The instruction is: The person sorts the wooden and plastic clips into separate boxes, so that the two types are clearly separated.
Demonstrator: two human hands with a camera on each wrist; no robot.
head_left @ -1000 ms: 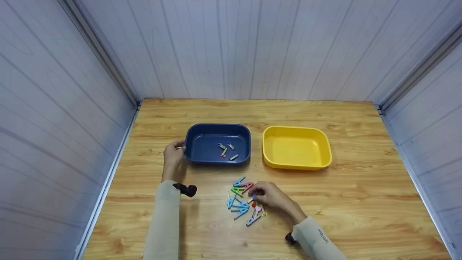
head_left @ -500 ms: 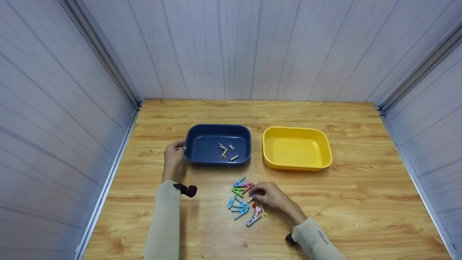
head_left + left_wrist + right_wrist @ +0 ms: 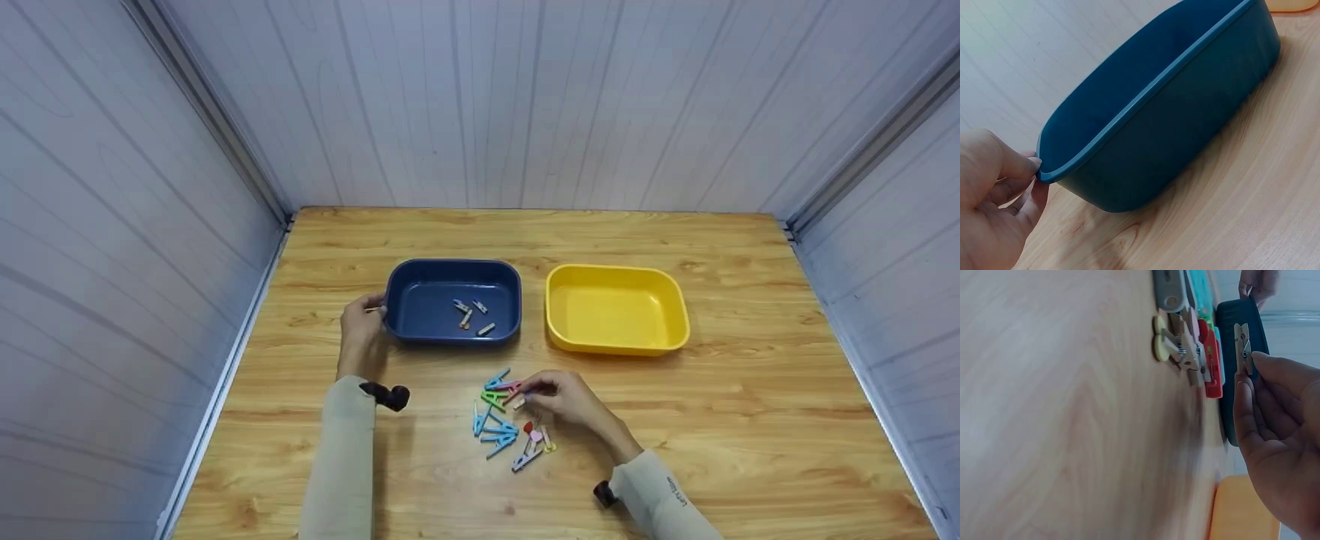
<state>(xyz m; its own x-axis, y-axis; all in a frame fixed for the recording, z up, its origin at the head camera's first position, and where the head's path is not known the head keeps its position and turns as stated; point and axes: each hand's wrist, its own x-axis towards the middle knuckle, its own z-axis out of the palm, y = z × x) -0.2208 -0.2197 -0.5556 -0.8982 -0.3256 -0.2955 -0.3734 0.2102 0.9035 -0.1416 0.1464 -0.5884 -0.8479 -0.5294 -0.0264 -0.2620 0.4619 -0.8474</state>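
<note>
My left hand (image 3: 361,324) pinches the left rim of the dark blue bin (image 3: 1145,112), thumb at the lip and fingers below it. Several small wooden clothespins (image 3: 465,313) lie in the right half of that bin. Between thumb and fingertips, my right hand (image 3: 566,397) pinches a small wooden clothespin (image 3: 1243,349). This hand is at the right side of a loose pile on the table. In the pile are blue plastic clothespins (image 3: 501,435), a green one (image 3: 493,397), a pink-red one (image 3: 1213,365), and small wooden ones with heart tops (image 3: 535,435).
A yellow bin (image 3: 616,307) stands to the right of the blue one, with nothing inside it. Both bins are on a wood-grain table (image 3: 420,480). White panel walls (image 3: 480,105) enclose the table at the back and both sides.
My right hand has risen slightly from the pile with the wooden clothespin between its fingers. The left hand and both bins stay where they were.
</note>
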